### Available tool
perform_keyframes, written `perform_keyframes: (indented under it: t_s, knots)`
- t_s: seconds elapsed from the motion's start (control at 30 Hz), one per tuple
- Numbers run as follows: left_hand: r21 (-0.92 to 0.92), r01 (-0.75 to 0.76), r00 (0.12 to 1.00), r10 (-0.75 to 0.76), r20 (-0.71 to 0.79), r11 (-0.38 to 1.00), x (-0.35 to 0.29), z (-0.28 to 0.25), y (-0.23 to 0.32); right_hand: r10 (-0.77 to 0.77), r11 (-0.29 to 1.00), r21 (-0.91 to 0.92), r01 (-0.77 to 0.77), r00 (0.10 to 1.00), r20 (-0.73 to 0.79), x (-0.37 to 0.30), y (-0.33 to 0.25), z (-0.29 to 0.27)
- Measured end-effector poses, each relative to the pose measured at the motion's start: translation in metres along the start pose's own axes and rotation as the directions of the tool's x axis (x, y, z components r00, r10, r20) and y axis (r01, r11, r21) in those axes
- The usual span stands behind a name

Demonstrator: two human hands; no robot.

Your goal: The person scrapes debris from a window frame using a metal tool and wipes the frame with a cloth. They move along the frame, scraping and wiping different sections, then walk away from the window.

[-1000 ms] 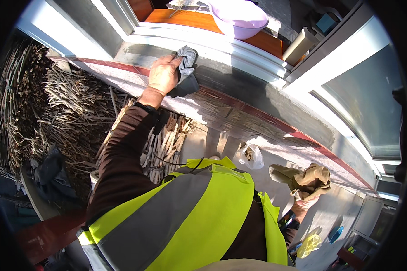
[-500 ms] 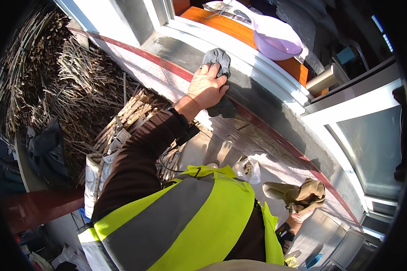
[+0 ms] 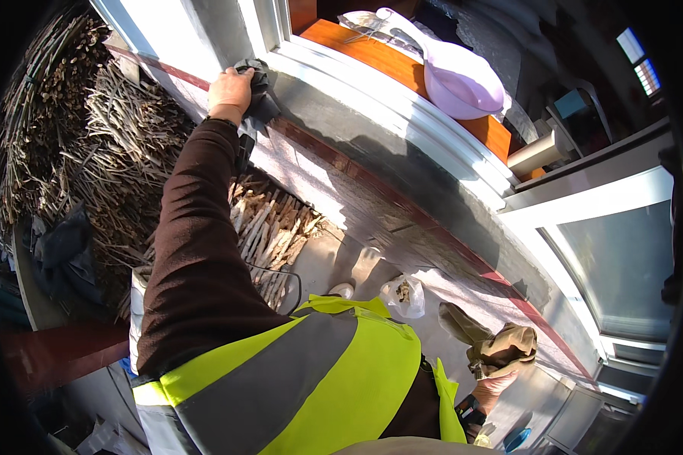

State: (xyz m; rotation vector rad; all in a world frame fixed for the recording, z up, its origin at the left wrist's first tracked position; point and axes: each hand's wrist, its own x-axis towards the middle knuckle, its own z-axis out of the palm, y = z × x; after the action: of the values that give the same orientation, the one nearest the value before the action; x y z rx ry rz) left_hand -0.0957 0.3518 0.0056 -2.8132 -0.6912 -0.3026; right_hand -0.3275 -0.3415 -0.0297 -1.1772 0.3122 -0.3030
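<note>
At the far left end of the grey window sill [image 3: 372, 144], my left hand [image 3: 230, 91] is closed on a dark grey cloth [image 3: 257, 82]. The cloth is pressed on the sill's corner beside the white window frame, and part of it droops over the front edge. Low on the right, my right hand [image 3: 493, 388] grips a bunched brown cloth [image 3: 508, 347], held out away from the sill. One end of that cloth sticks out to the left. Some of the right hand's fingers are hidden by the folds.
Big bundles of dry sticks [image 3: 129, 121] are piled at the left, with cut wood [image 3: 269, 224] below the sill. A lilac plastic basin [image 3: 463, 80] sits on an orange board [image 3: 402, 64] inside the window. A white plastic bag [image 3: 404, 296] stands on the ground. An open window sash [image 3: 615, 243] juts out at the right.
My left hand has slid the grey cloth leftward along the sill to its far end, the arm stretching out. My right hand keeps the brown cloth, shifted only slightly.
</note>
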Motion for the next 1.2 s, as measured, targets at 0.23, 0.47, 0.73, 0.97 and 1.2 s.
perform_keyframes:
  t_s: [0.23,0.47,0.73,0.97,1.2]
  knots:
    - [-0.204,-0.025,0.994,0.002,-0.112,0.979,0.041,0.017,0.006,0.100,0.982,0.156,-0.102,0.995,0.022,-0.040,-0.019,0.002]
    - [-0.339,-0.007,0.984,-0.054,-0.170,0.941,0.045,0.065,0.010,0.128,0.978,0.170,-0.118,0.991,-0.049,-0.058,-0.026,-0.002]
    - [-0.353,-0.224,0.972,0.182,-0.150,0.908,-0.050,-0.008,0.112,0.152,0.954,0.268,-0.131,0.987,-0.059,-0.067,-0.024,-0.039]
    - [-0.262,-0.442,0.896,0.408,-0.174,0.858,-0.168,-0.070,0.245,0.188,0.917,0.364,-0.161,0.981,-0.039,-0.084,-0.029,-0.100]
    - [-0.351,-0.662,0.749,0.568,-0.342,0.662,-0.266,-0.113,0.393,0.187,0.891,0.444,-0.097,0.969,-0.162,-0.119,-0.039,-0.184]
